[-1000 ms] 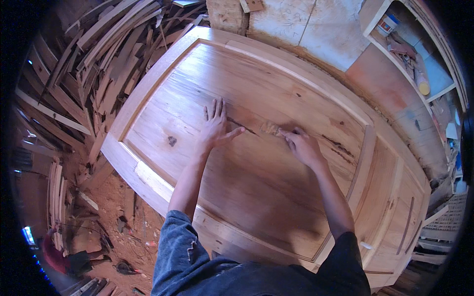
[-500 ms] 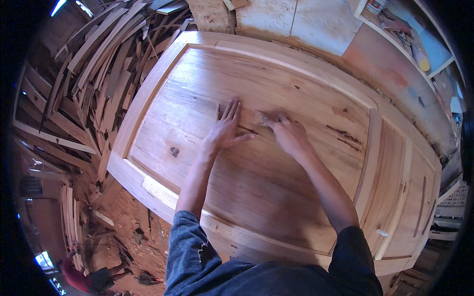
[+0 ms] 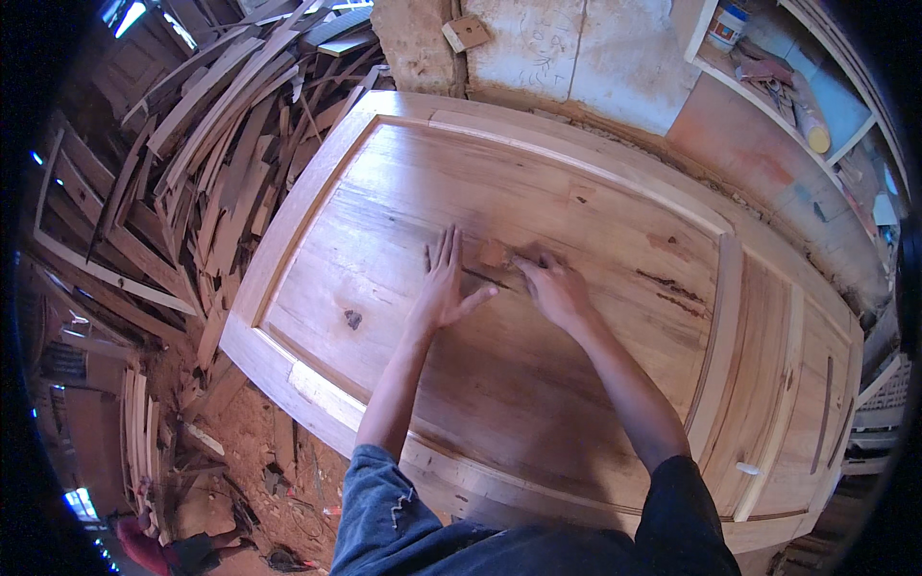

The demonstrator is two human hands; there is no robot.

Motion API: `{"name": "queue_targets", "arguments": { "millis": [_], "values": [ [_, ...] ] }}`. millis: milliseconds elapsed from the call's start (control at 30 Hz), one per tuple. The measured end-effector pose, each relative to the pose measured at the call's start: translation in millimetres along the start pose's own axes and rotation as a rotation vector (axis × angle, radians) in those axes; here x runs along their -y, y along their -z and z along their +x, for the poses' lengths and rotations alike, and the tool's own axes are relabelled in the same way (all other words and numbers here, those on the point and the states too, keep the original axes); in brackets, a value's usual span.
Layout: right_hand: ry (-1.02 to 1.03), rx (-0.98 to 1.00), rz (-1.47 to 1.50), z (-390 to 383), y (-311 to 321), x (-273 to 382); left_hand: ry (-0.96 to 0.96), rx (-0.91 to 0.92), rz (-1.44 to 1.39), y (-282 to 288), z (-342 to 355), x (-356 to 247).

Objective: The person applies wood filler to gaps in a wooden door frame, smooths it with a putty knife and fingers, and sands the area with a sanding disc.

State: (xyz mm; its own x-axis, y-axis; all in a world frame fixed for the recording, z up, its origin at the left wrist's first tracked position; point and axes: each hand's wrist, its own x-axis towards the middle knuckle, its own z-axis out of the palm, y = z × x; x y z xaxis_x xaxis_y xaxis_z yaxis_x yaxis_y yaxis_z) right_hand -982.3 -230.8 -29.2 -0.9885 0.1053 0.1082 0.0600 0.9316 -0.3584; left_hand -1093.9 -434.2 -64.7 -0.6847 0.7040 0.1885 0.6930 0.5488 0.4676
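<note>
A pale wooden door panel (image 3: pixel 576 403) with a raised frame lies beneath both hands. My left hand (image 3: pixel 445 288) rests spread on it, beside a dark crack (image 3: pixel 485 279). My right hand (image 3: pixel 552 288) has its fingers closed on a small flat piece (image 3: pixel 509 259), too blurred to identify, pressed at a brownish patch just right of the crack. Dark knots (image 3: pixel 352 319) and streaks mark the panel elsewhere.
A heap of wooden offcuts (image 3: pixel 221 182) fills the left. A shelf (image 3: pixel 759 86) with a tub (image 3: pixel 726 27) and tools stands at upper right beside a stained wall (image 3: pixel 615 58). At lower left a person in red (image 3: pixel 144 542) is on the dirt floor (image 3: pixel 288 461).
My right hand has worked back and forth around the patch with the small piece. My left hand stays spread on the panel. The view has shifted, and more of the person in red shows.
</note>
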Motion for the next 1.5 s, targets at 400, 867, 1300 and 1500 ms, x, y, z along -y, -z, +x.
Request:
{"name": "queue_targets", "arguments": {
  "millis": [400,867,1300,1500],
  "values": [
    [0.013,0.131,-0.110,-45.5,30.3,-33.5,0.072,0.147,0.233,18.1,-28.3,0.2],
    [-0.011,0.244,-0.216,3.0,4.1,20.8,-0.106,0.101,0.197,-3.6,-8.4,9.7],
    [0.101,-0.128,-0.042,-5.0,-35.1,-1.2,-0.018,0.057,0.108,5.5,-8.7,6.4],
    [0.060,0.076,-0.035,0.5,10.3,-41.5,0.141,0.100,0.175,8.0,-35.0,-13.5]
  ]
}}
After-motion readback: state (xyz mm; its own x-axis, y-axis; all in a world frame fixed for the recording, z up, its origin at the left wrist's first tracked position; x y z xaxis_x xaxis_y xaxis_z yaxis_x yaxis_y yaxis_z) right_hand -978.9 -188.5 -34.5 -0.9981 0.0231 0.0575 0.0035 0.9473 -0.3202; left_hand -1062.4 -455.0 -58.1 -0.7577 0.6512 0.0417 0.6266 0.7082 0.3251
